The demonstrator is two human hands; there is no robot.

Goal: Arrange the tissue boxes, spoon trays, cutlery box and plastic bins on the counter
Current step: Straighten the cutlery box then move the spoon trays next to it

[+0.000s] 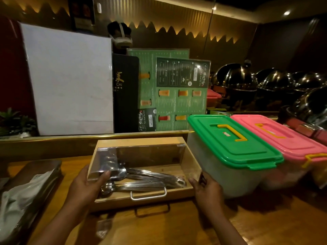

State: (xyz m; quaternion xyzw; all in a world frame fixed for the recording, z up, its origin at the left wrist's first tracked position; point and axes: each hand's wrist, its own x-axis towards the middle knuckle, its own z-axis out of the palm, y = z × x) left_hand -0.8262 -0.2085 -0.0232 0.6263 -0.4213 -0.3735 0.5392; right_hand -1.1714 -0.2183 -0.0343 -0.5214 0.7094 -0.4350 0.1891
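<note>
A wooden cutlery box [141, 200] with a clear lid and a metal handle sits on the counter in the middle, holding several spoons [146, 179]. My left hand [88, 184] grips its left end, fingers over the clear lid. My right hand [207, 190] holds its right end. To the right stand two plastic bins side by side: one with a green lid [230, 144] touching the cutlery box, one with a pink lid [283, 138] beyond it. A dark tissue box [30, 188] with white tissue showing lies at the left.
Behind the counter's raised gold-edged ledge [88, 137] stand a white board [69, 82], a black menu [125, 92] and green menus [177, 96]. A small plant [14, 121] is at far left. Steel chafing dish domes [247, 78] line the back right. Bare counter wood [159, 230] lies nearest me.
</note>
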